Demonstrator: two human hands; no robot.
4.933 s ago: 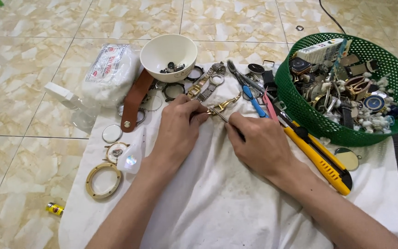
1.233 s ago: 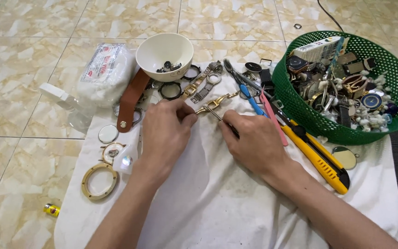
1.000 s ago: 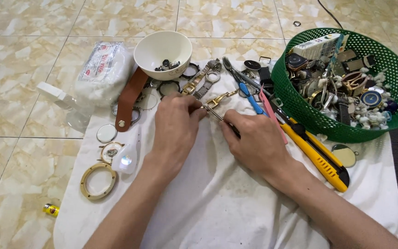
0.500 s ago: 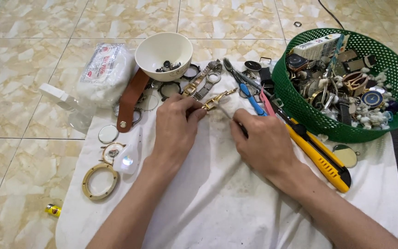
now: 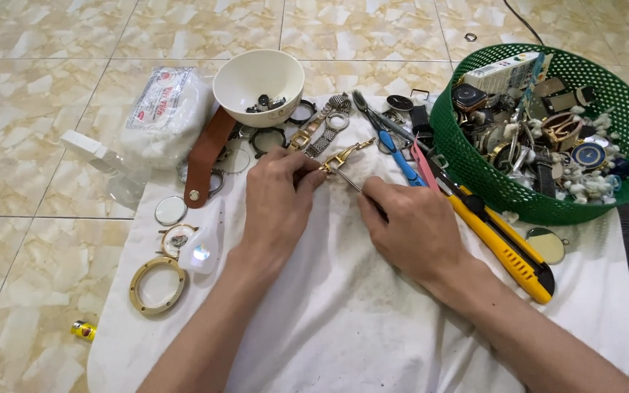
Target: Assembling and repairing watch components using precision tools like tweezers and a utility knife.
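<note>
Progress is partial, I'd guess: left hand (image 5: 278, 200) pinches the gold clasp (image 5: 342, 155) over the white cloth (image 5: 329, 313), right hand (image 5: 409, 229) closed on a thin metal tool (image 5: 349, 180) poking it, clasp not apart yet.

The left hand (image 5: 279, 200) pinched a gold clasp (image 5: 342, 154) between thumb and forefinger on a white cloth (image 5: 343, 320). The right hand (image 5: 413, 229) gripped a thin tool (image 5: 349, 179), its tip touching the clasp. Just beyond lay a white bowl (image 5: 258, 76) with small dark parts, a brown strap (image 5: 207, 154), blue-handled pliers (image 5: 391, 142) and watch bands. A yellow knife (image 5: 500, 244) lay right of the right hand, beside a green basket (image 5: 624, 109) full of watch parts. A gold ring (image 5: 157, 284) lay near the left forearm.
</note>
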